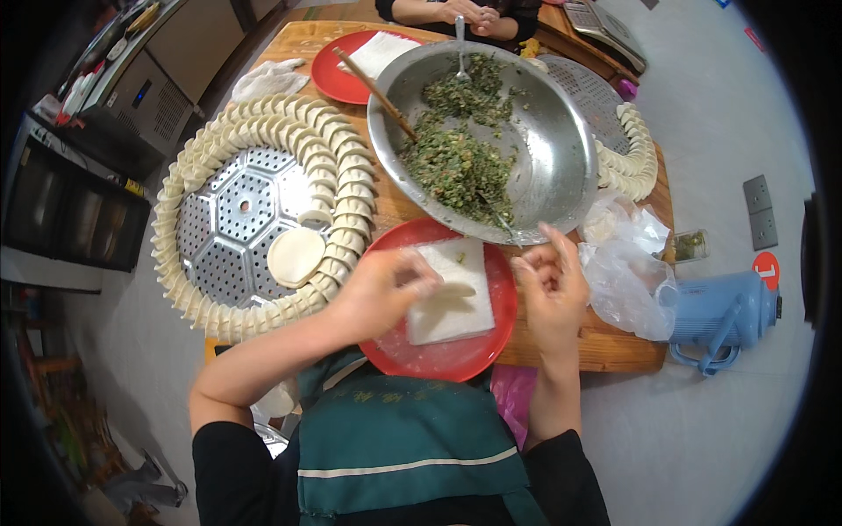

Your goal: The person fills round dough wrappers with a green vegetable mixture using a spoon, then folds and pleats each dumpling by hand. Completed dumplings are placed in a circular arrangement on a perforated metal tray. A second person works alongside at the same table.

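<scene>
My left hand (pixel 388 289), blurred, hangs over a red plate (pixel 503 315) lined with a folded white paper towel (pixel 454 322). Beside its fingertips is a thin pale shape; I cannot tell whether it is a wrapper seen edge-on or a shadow. My right hand (pixel 552 279) is at the near rim of a large steel bowl (pixel 549 158), its fingers loosely curled and apart, nothing visible in them. Just short of its thumb ends a metal utensil handle (pixel 503 220) leaning from the green chopped filling (pixel 457 167). A wrapper disc (pixel 296 256) lies on the perforated steel tray (pixel 243 204).
Rings of folded dumplings (pixel 263 322) edge the left tray. Chopsticks (pixel 375 92) and a spoon (pixel 461 46) lean in the bowl. Another person's hands (pixel 477 16) are across the table. Plastic bags (pixel 631 283) and a blue thermos jug (pixel 717 312) stand right.
</scene>
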### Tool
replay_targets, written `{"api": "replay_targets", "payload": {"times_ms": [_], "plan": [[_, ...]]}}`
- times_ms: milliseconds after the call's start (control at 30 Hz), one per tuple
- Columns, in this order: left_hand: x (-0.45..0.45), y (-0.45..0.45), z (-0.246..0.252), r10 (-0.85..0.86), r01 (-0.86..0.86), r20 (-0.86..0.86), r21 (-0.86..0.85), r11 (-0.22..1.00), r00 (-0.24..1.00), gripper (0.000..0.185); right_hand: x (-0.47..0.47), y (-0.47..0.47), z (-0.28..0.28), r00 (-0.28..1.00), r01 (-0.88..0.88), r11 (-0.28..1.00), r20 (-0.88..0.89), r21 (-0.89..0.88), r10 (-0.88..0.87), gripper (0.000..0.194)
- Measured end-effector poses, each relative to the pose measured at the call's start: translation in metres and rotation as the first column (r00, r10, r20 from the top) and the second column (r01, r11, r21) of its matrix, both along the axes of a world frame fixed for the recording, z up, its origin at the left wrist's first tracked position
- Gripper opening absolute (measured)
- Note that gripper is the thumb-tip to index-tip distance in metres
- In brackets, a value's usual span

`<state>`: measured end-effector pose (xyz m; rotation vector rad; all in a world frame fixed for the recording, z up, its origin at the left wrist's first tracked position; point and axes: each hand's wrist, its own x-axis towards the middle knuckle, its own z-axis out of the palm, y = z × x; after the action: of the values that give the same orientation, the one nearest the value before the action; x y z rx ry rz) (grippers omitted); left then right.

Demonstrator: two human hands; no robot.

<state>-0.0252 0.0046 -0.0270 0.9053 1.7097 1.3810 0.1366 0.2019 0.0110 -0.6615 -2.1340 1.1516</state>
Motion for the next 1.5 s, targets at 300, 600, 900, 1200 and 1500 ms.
{"api": "replay_targets", "payload": {"times_ms": [300,600,900,1200,1500], "plan": [[-0.035,-0.039,0.007,-0.210,-0.461,0.920,0.352,0.815,0.331,0.049,-0.051,0.065,0.018,0.998,-0.025,0.944,-0.046,0.328,0.043,0.018],[-0.015,-0.022,-0.006,0.033,-0.454,0.899,0.188,0.871,0.436,0.042,-0.043,0.080,-0.003,0.994,-0.112,0.993,-0.004,-0.049,0.112,0.025],[-0.002,0.000,0.007,0.222,-0.527,0.816,0.115,0.842,0.533,0.043,-0.019,0.076,-0.007,0.977,-0.144,0.867,-0.210,-0.477,0.047,0.029],[0.001,0.046,0.050,0.015,-0.409,0.894,0.190,0.892,0.447,0.056,-0.007,0.035,-0.011,0.816,-0.436,0.518,-0.566,-0.736,-0.116,0.017],[0.002,0.038,0.043,0.000,-0.384,0.902,0.184,0.905,0.433,0.049,-0.017,0.035,-0.005,0.673,-0.554,0.485,-0.707,-0.677,-0.218,0.007]]}}
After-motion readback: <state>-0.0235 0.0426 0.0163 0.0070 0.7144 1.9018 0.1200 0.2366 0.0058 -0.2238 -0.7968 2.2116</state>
